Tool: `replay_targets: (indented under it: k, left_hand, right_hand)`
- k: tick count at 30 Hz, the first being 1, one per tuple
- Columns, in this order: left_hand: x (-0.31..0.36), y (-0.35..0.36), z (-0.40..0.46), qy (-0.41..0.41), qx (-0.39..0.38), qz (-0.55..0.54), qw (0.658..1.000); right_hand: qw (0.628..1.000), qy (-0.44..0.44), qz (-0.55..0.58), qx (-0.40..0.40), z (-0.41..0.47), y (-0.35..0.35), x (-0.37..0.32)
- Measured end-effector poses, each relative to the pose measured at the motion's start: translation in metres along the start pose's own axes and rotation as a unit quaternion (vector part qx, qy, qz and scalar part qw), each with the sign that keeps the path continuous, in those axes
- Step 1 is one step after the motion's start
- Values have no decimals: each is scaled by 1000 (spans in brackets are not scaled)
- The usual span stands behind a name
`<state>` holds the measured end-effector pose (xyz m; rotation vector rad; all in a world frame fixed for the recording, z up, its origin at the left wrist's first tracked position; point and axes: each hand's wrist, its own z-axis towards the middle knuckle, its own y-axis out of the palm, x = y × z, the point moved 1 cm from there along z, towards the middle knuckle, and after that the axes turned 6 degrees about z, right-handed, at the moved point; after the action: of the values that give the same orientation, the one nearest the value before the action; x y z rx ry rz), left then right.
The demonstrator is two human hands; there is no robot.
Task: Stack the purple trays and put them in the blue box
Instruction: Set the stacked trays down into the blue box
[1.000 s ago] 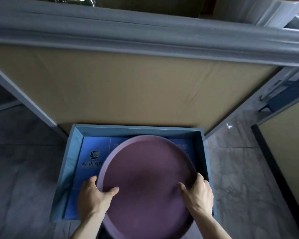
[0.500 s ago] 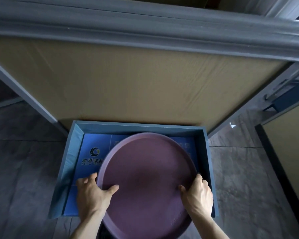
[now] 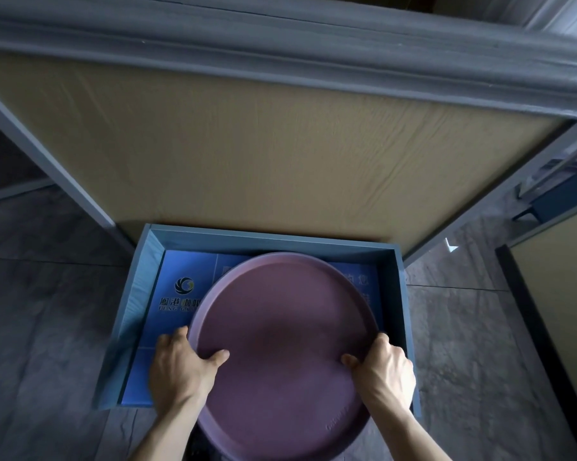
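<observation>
Now purple tray (image 3: 280, 344) farther over blue box (image 3: 401, 294)

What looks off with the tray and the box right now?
The purple tray isn't seated: its near edge overhangs the front wall of the blue box while the left hand and right hand grip its rim. No damage or spill visible.

The blue box (image 3: 398, 294) has a swirl logo on its floor with the characters 凰港咖啡 beneath; smaller Latin letters below are partly hidden and unreadable.
</observation>
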<state>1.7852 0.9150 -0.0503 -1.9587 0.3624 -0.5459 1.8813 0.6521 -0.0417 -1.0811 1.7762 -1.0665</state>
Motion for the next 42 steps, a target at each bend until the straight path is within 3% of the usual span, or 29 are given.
replay_targets:
  k: [15, 23, 27, 31, 34, 37, 42]
  left_hand:
    - [2, 0, -4, 14, 44, 116, 992]
    - [0, 2, -4, 12, 13, 68, 998]
    - [3, 0, -8, 58, 46, 50, 996]
    - [3, 8, -15, 119, 76, 100, 985]
    - [6, 16, -26, 181, 74, 138, 971]
    - [9, 24, -33, 256, 34, 154, 954]
    - [6, 37, -35, 278, -44, 160, 946]
  right_hand:
    - [1000, -11, -27, -5, 5, 4, 3]
    - [999, -14, -35, -6, 9, 9, 6]
    - [999, -14, -35, -12, 11, 10, 7]
    - [999, -24, -31, -13, 12, 10, 7]
    - [997, -72, -24, -11, 4, 15, 9]
    - [979, -190, -50, -44, -9, 24, 15]
    - [947, -275, -93, -141, -18, 31, 21]
